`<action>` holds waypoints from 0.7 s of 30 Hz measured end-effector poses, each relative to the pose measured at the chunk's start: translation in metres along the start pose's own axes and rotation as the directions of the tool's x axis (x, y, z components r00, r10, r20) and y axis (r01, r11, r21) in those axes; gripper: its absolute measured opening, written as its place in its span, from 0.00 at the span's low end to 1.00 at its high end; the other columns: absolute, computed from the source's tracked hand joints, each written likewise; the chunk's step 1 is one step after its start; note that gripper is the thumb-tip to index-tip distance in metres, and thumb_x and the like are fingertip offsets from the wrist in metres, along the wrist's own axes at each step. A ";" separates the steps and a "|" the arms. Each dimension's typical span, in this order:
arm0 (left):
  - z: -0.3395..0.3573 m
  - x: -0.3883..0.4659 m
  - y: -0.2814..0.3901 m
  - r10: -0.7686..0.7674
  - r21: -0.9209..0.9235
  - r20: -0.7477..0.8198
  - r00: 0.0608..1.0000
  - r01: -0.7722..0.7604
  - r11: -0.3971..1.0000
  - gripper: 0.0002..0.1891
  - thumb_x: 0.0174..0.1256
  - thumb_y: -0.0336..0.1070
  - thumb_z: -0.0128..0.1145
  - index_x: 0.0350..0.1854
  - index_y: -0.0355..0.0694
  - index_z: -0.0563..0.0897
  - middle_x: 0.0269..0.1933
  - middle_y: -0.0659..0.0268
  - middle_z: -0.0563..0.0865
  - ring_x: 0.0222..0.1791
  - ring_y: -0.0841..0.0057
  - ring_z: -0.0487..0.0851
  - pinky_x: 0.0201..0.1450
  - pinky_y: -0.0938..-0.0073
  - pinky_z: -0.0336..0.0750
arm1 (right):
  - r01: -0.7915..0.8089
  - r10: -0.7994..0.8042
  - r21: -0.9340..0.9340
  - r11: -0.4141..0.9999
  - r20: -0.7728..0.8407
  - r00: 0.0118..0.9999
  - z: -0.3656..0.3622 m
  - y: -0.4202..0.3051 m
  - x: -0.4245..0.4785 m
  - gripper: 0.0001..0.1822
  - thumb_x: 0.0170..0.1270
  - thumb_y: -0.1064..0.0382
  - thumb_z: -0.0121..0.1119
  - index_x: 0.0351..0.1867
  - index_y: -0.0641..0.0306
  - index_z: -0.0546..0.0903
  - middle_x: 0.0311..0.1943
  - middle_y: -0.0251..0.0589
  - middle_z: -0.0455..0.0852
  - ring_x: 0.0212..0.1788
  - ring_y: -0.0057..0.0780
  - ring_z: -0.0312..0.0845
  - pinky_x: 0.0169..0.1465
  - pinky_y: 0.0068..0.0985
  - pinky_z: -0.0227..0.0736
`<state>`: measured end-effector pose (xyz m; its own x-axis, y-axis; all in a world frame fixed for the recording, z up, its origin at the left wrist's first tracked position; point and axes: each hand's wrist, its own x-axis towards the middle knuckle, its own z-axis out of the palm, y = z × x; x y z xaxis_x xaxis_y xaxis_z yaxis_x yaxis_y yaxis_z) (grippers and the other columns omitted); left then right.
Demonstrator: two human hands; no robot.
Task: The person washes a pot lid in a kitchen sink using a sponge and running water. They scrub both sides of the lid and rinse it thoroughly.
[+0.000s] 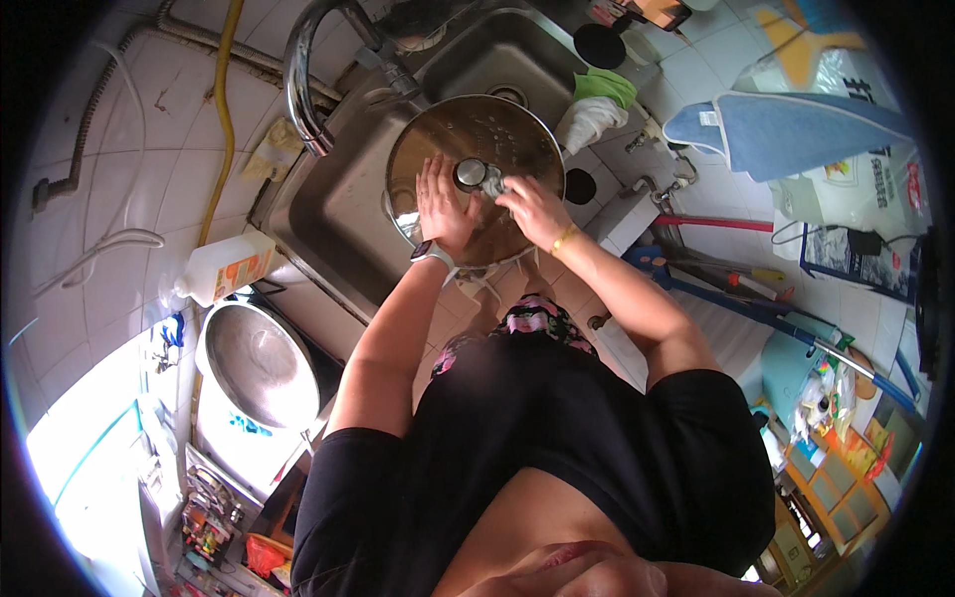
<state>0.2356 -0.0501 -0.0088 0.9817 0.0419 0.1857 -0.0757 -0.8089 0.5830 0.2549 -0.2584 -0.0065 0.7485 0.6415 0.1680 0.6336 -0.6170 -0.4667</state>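
Note:
A round, see-through pot lid [515, 138] with a metal rim lies over the front of the double steel sink, with drops of water on it. Palm down, my left hand [443, 205] rests on the lid just left of its round metal knob [471, 172]. The fingers lie flat and the thumb stands apart. At the knob's right side, my right hand [533, 213] pinches a small greyish scrubber [493, 182], partly hidden by the fingers and blurred. The scrubber touches or nearly touches the knob; I cannot tell which.
A chrome faucet [310, 112] arches over the left basin [339, 201]; the right basin [485, 56] lies behind the lid. White and green cloths [597, 112] hang at the sink's right edge. To the left are a plastic bottle [227, 265] and a large metal pan [261, 366].

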 end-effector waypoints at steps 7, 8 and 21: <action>-0.063 0.014 0.067 0.622 -0.326 0.108 0.776 -0.563 0.759 0.52 0.38 0.33 0.82 0.73 0.41 0.67 0.73 0.47 0.69 0.75 0.47 0.65 0.75 0.46 0.65 | -0.052 0.058 0.133 0.990 -0.044 0.997 0.000 0.004 0.032 0.12 0.70 0.59 0.53 0.48 0.57 0.82 0.57 0.37 0.81 0.61 0.42 0.78 0.61 0.33 0.78; -0.068 0.018 0.077 0.704 -0.341 0.129 0.699 -0.635 0.693 0.46 0.42 0.33 0.79 0.70 0.42 0.71 0.71 0.51 0.72 0.75 0.49 0.67 0.76 0.47 0.64 | -0.192 0.218 -0.110 0.975 0.350 0.911 0.001 0.005 0.038 0.19 0.72 0.51 0.51 0.58 0.55 0.79 0.58 0.39 0.81 0.64 0.39 0.77 0.66 0.34 0.74; -0.060 0.038 0.096 0.801 -0.330 0.307 0.513 -0.732 0.595 0.35 0.53 0.38 0.71 0.66 0.40 0.74 0.64 0.56 0.79 0.69 0.57 0.74 0.72 0.55 0.67 | -0.245 0.301 -0.178 0.953 0.451 0.840 0.026 0.022 0.037 0.23 0.75 0.45 0.45 0.57 0.62 0.74 0.64 0.49 0.73 0.75 0.46 0.61 0.78 0.38 0.56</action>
<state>0.2552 -0.0907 0.1012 0.4966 -0.8071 0.3193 -0.8218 -0.3189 0.4723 0.2912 -0.2360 -0.0334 0.7312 0.5592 -0.3906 0.4551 -0.8265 -0.3314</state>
